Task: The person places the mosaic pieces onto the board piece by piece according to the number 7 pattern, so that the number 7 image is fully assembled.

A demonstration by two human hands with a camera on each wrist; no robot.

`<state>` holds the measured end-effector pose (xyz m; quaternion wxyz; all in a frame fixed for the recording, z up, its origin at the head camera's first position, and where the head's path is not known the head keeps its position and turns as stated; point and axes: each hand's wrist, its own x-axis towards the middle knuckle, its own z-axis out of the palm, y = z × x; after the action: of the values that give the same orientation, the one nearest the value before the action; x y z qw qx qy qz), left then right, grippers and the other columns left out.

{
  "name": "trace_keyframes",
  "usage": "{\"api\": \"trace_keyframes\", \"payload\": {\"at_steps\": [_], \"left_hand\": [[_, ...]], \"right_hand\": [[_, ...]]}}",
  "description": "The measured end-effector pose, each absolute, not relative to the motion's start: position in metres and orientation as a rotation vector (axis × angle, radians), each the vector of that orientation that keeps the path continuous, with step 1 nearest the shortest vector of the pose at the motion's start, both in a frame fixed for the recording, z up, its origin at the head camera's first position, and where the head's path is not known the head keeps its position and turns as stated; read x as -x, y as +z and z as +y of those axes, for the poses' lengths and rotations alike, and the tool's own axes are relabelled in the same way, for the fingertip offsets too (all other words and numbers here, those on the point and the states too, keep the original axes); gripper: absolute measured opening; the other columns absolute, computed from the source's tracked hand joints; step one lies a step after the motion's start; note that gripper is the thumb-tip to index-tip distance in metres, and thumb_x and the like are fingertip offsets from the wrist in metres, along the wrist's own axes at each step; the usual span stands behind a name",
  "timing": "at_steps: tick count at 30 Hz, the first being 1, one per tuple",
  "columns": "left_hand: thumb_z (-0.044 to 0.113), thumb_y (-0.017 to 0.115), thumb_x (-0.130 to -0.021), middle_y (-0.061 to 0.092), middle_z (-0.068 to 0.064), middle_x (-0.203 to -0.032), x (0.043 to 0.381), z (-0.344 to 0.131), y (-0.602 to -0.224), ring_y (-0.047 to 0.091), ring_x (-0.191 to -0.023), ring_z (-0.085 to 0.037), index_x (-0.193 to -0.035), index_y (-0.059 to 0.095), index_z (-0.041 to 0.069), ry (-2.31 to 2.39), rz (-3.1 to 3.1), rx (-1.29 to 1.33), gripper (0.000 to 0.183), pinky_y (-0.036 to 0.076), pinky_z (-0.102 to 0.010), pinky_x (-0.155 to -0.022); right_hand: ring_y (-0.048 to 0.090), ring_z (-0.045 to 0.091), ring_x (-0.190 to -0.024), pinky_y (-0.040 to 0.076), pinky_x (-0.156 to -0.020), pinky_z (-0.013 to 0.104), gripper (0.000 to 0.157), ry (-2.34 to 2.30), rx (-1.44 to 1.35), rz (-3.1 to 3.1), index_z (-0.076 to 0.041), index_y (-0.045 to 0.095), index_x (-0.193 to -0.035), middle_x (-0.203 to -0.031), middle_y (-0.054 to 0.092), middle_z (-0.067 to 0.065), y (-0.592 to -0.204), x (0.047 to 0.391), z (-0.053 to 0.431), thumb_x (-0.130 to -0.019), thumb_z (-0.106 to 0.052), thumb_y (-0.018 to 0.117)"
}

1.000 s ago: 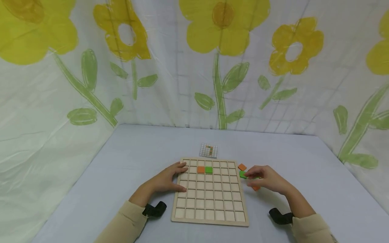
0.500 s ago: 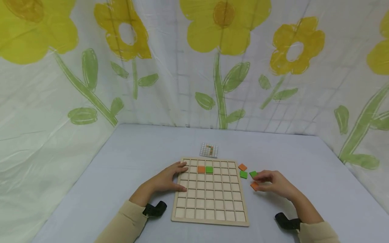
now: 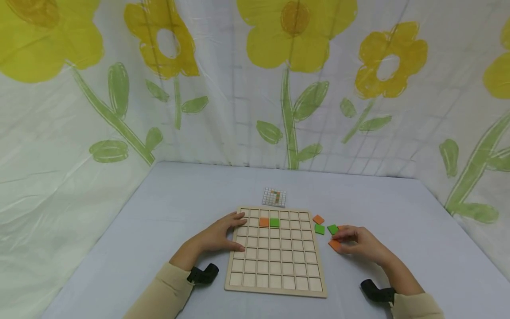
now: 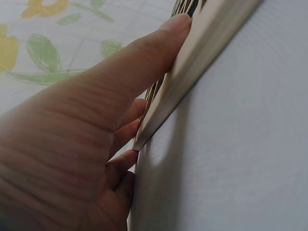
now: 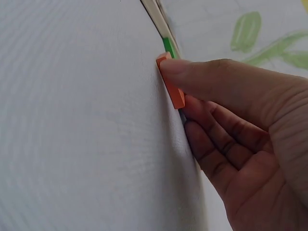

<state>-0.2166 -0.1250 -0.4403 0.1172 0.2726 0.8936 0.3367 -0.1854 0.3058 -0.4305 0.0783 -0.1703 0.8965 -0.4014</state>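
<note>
My left hand (image 3: 217,235) rests at the left edge of a wooden grid board (image 3: 276,293), its thumb and fingers spread apart on the rim. In the board's second row sit an orange tile (image 3: 264,222) and a green tile (image 3: 274,223), side by side. Right of the board, my right hand (image 3: 360,243) pinches another orange tile (image 3: 334,245) low over the table. In the right wrist view the thumb lies on this orange tile (image 5: 172,86), with the fingers on its far side. A further orange tile (image 3: 341,227) is partly hidden behind the index finger.
Two loose green tiles (image 3: 332,229) and one orange tile (image 3: 318,219) lie between the board and my right hand. Behind the board is a small printed pattern card (image 3: 274,197). A flowered white curtain (image 3: 223,124) hangs behind the table.
My right hand has moved right and nearer from the board's edge to the orange tile, uncovering the green tiles. The left hand and the board have stayed in place.
</note>
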Motion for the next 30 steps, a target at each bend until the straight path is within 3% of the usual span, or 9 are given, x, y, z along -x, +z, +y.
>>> {"api": "trace_keyframes", "payload": {"at_steps": [4,19,25,30], "left_hand": [[0.043,0.078,-0.071,0.028,-0.005,-0.154,0.2167,-0.1253,-0.44,0.014,-0.144,-0.032,-0.139,0.045,0.012,0.981,2.617,-0.804,0.081,0.019,-0.056,-0.113],[0.043,0.078,-0.071,0.028,-0.004,-0.153,0.2163,-0.1252,-0.4405,0.015,-0.144,-0.032,-0.139,0.045,0.012,0.982,2.623,-0.797,0.081,0.021,-0.056,-0.112],[0.043,0.078,-0.071,0.028,-0.005,-0.153,0.2165,-0.1251,-0.4407,0.015,-0.144,-0.032,-0.139,0.045,0.012,0.991,2.618,-0.799,0.081,0.02,-0.056,-0.112],[0.042,0.078,-0.071,0.028,-0.005,-0.153,0.2166,-0.1247,-0.4409,0.015,-0.144,-0.032,-0.139,0.045,0.011,0.991,2.611,-0.805,0.082,0.02,-0.056,-0.112]], "right_hand": [[0.045,-0.001,-0.119,0.04,-0.088,0.008,0.031,-1.166,0.51,2.711,-0.01,0.072,-0.103,-0.128,0.055,0.024,-0.4312,0.1855,0.3056,-0.075,-0.023,0.078],[0.047,0.042,-0.122,0.041,-0.089,0.01,0.026,-1.069,0.515,2.776,-0.013,0.072,-0.095,-0.118,0.063,0.014,-0.4312,0.188,0.3038,-0.072,-0.022,0.079],[0.049,0.036,-0.121,0.04,-0.089,0.009,0.029,-1.037,0.572,2.755,-0.013,0.071,-0.1,-0.111,0.067,0.007,-0.43,0.1878,0.3062,-0.074,-0.024,0.078],[0.052,0.018,-0.119,0.038,-0.089,0.007,0.029,-1.023,0.615,2.736,-0.012,0.071,-0.1,-0.104,0.069,0.003,-0.4291,0.1883,0.3089,-0.075,-0.026,0.077]]}}
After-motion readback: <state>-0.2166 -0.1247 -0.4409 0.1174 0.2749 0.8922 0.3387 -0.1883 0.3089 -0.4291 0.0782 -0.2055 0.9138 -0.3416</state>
